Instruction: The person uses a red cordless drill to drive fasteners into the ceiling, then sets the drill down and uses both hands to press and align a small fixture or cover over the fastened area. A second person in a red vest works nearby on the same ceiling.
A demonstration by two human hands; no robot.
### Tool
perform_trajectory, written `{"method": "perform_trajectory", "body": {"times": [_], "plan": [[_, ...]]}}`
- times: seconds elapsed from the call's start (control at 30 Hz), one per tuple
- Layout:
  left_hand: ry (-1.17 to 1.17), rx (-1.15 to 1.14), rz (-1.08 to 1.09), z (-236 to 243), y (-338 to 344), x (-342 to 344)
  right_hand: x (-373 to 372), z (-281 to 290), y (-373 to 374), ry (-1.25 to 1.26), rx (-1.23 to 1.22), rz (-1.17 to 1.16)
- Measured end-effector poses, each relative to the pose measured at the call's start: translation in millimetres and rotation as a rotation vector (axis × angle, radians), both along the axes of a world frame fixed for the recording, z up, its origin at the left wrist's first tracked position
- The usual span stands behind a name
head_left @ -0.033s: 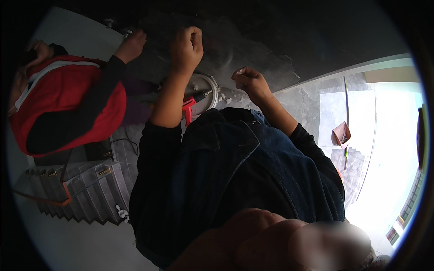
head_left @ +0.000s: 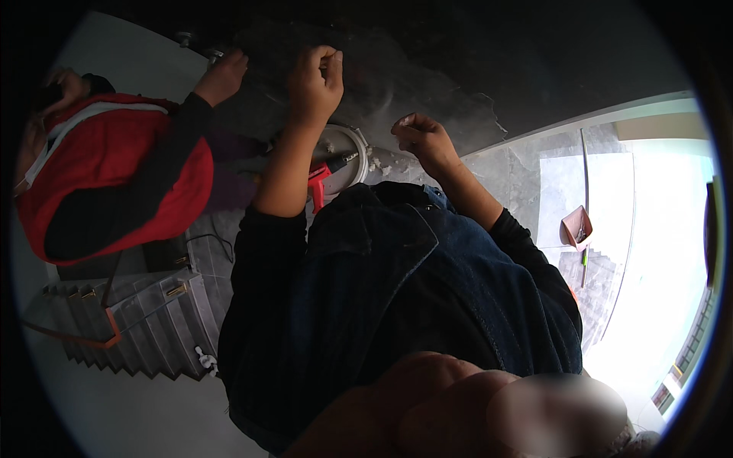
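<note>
My left hand (head_left: 315, 85) is raised in front of a dark, smudged panel (head_left: 458, 91). Its fingers are curled and pinched together; whatever may be between the tips is too small to make out. Lower and to the right, my right hand (head_left: 429, 143) is held closed, thumb against bent fingers with pale marks on them. What it holds, if anything, is hidden. Between my forearms stands a round white bucket (head_left: 362, 145). A red and black gun-shaped tool (head_left: 321, 180) with a metal tip lies across it, touched by neither hand.
At my left a person in a red and black jacket (head_left: 175, 187) reaches a hand (head_left: 223, 79) toward the panel. Dark steps (head_left: 145, 324) lie lower left. Whitish scraps (head_left: 376, 162) lie beside the bucket. A long-handled pink dustpan (head_left: 574, 227) stands on the bright floor at right.
The fingertips of my left hand have shifted very slightly. Everything else looks the same.
</note>
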State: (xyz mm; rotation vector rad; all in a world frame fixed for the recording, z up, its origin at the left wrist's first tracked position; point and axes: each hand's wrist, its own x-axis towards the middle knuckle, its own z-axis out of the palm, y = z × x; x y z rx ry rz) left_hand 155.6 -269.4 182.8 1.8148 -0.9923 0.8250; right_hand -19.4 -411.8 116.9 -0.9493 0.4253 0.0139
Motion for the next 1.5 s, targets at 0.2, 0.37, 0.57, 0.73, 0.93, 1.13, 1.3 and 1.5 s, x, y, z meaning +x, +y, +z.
{"method": "perform_trajectory", "body": {"times": [0.2, 0.37, 0.57, 0.73, 0.93, 1.13, 1.3, 1.5], "plan": [[0.061, -0.116, 0.058, 15.2, -5.2, -1.8, 0.1, -0.3, 1.8, -0.019, 0.030, 0.007], [0.084, -0.249, 0.075, 13.8, -16.9, 6.9, -1.1, 1.0, 1.9, 0.000, 0.009, -0.006], [0.093, -0.266, 0.090, 11.2, -19.4, 13.4, -2.1, 2.4, 0.8, 0.004, 0.009, 0.001], [-0.112, -0.199, 0.136, 15.4, -18.4, 14.2, -1.7, 3.1, 0.3, 0.013, 0.003, 0.003], [-0.183, -0.115, 0.217, 22.9, -17.5, 9.1, -1.2, 2.5, -0.1, 0.001, 0.021, 0.007], [-0.157, -0.088, 0.194, 26.6, -16.7, 6.2, -1.8, 3.2, -0.7, 0.005, 0.015, 0.018], [-0.147, -0.095, 0.181, 24.9, -15.2, 6.5, -2.3, 2.8, -2.2, -0.015, 0.011, 0.036], [-0.123, -0.143, 0.097, 23.3, -16.9, 0.6, -0.8, 2.8, -4.0, 0.001, 0.003, 0.042]]}}
